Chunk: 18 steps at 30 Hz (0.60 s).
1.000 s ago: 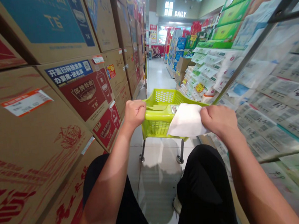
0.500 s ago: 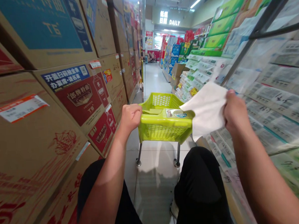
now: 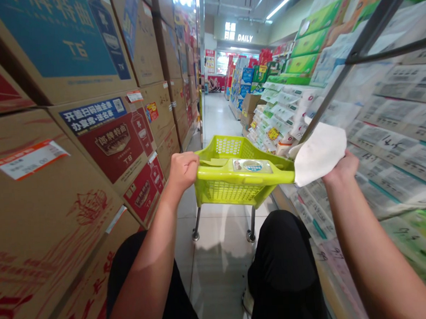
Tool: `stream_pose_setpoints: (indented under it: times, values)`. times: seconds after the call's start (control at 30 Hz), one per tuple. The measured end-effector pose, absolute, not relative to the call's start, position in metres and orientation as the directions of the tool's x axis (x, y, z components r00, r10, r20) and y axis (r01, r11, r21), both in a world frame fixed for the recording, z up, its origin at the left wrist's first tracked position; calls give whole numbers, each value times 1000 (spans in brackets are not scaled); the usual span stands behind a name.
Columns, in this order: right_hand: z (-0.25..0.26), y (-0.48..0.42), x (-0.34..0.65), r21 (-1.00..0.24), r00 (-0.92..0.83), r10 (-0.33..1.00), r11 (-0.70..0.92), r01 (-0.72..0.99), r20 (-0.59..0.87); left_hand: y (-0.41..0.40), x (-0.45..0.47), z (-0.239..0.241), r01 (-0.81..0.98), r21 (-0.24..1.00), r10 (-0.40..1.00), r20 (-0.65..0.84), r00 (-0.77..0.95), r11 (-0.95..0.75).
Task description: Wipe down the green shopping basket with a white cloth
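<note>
A lime-green shopping cart (image 3: pixel 236 191) stands in the aisle in front of my knees, its basket wall perforated and a label set in its handle. My left hand (image 3: pixel 184 169) is closed around the left end of that handle. Off the handle's right end, my right hand (image 3: pixel 344 166) grips a white cloth (image 3: pixel 321 151) by its lower right edge. The cloth is spread and slightly curled, its lower left corner by the handle end. Part of my right hand's fingers is hidden behind the cloth.
Stacked cardboard cartons (image 3: pixel 108 141) line the left side close to my arm. On the right, wrapped tissue packs (image 3: pixel 394 140) are piled behind a dark metal frame (image 3: pixel 357 56). The tiled floor (image 3: pixel 215 111) runs ahead between them toward a brown carton (image 3: pixel 249 105).
My right hand has moved the white cloth rightward, uncovering the right end of the cart handle. The cloth has folded and curled more. My left hand keeps its hold.
</note>
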State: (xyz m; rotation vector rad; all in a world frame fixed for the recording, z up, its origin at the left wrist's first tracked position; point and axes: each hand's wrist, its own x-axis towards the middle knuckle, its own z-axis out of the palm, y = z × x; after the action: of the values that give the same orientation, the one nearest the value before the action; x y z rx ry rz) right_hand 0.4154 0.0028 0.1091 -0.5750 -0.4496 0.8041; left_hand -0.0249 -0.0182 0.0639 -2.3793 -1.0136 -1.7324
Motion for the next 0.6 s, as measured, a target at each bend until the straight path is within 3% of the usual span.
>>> stream_pose_setpoints:
  times: [0.2,0.3,0.47,0.6]
  values:
    - [141,-10,432,-471,506,761,649,-598,407,-19,-26,65,486,346,480,858,182,-803]
    - [149,-15,437,-468,473,736,675,-571,484,-18,-27,65,479,344,473,863,177,-808]
    - [151,-12,455,-594,496,616,772,-227,612,-19,-27,64,481,344,473,864,176,-807]
    - [150,-12,471,-672,463,566,734,95,683,-20,-27,65,484,344,475,862,178,-805]
